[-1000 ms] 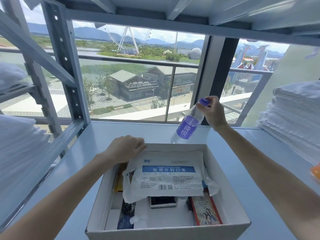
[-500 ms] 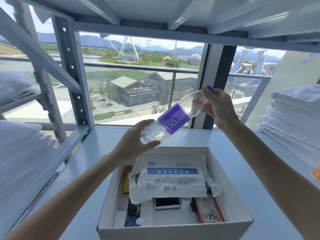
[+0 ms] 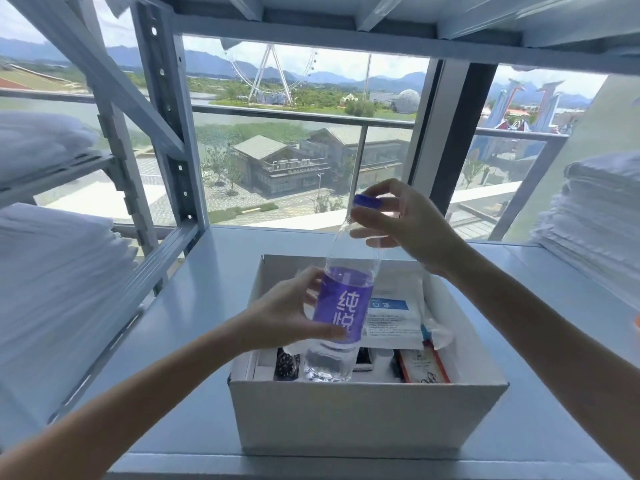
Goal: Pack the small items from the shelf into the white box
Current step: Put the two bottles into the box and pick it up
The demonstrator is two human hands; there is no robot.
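**Box contents partly screened**

Much of the white packet is covered by the bottle, and its small print cannot be read. The lower parts of the dark item and the booklet are hidden behind the near wall of the white box. An orange object is cut off by the right edge.

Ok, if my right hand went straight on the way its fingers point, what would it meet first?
Your right hand points left, pinching the blue cap of the water bottle. Past that the way looks free above the shelf until the grey upright post, though depth is unclear.
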